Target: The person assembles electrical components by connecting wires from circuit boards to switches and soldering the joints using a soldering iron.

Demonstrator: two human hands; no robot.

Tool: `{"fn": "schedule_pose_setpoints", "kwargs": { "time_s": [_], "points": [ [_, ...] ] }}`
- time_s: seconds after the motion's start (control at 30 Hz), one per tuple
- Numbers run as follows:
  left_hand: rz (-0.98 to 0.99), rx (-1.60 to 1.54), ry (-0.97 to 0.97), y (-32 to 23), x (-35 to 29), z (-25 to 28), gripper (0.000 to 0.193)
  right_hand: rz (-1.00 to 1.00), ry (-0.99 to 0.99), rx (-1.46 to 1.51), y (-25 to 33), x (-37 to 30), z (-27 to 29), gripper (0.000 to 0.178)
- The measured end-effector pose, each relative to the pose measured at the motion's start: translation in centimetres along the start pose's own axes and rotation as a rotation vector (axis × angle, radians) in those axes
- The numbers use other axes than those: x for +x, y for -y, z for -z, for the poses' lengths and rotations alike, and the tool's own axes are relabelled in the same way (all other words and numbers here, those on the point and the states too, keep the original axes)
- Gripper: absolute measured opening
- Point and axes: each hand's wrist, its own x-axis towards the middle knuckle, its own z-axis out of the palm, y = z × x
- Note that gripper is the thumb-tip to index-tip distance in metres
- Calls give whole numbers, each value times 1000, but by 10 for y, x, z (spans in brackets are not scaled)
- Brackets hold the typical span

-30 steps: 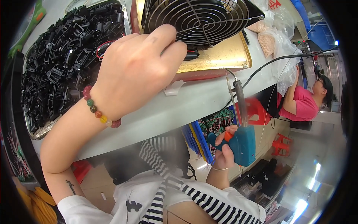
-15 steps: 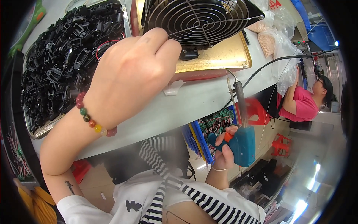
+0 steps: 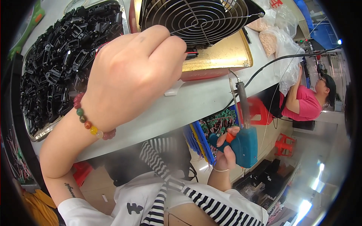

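Note:
My left hand [image 3: 132, 71], wearing a beaded bracelet [image 3: 87, 125], is closed over the near edge of a gold-coloured tin lid [image 3: 222, 54]. Its fingertips are hidden behind the knuckles, so what they grip cannot be made out. A small black part [image 3: 191, 54] with a bit of red on it shows just past the knuckles, on the lid. My right hand [image 3: 226, 156] is wrapped round a teal soldering gun [image 3: 245, 148] with an orange trigger. Its bent metal tip [image 3: 234, 74] points up, close to the front side of the tin.
A black fan with a round wire guard [image 3: 198, 22] stands on the lid. At left a metal tray [image 3: 39, 133] is heaped with black plastic parts [image 3: 64, 60]. A black cable [image 3: 279, 60] crosses at right. Plastic bags [image 3: 268, 41] and a person in pink [image 3: 307, 101] are beyond.
My left hand has shifted slightly, covering more of the black part, beside which some red now shows. The red wire loop by the hand is mostly hidden. My right hand barely moves.

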Motion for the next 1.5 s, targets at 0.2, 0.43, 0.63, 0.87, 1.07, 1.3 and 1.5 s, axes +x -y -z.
{"fn": "schedule_pose_setpoints", "kwargs": {
  "time_s": [0.2,0.43,0.63,0.87,1.07,1.3,1.5],
  "points": [
    [5,20,20,2,-3,-7,12,42,-1,19,-2,2,-2,54],
    [23,-53,-56,5,-2,-14,9,68,55,19,-1,2,-10,53],
    [15,-34,-29,5,-2,-17,9,17,130,9,7,2,-24,49],
    [15,-42,-32,7,-4,-17,10,-113,140,29,-2,1,-38,53],
    [6,-53,-46,8,-4,-18,10,-16,225,-70,-15,4,-29,52],
    [10,-52,-50,7,-3,-19,10,68,258,-275,-17,5,-28,51],
    [14,-47,-43,7,-4,-18,10,-116,114,39,-16,-2,-37,51]
  ]
}}
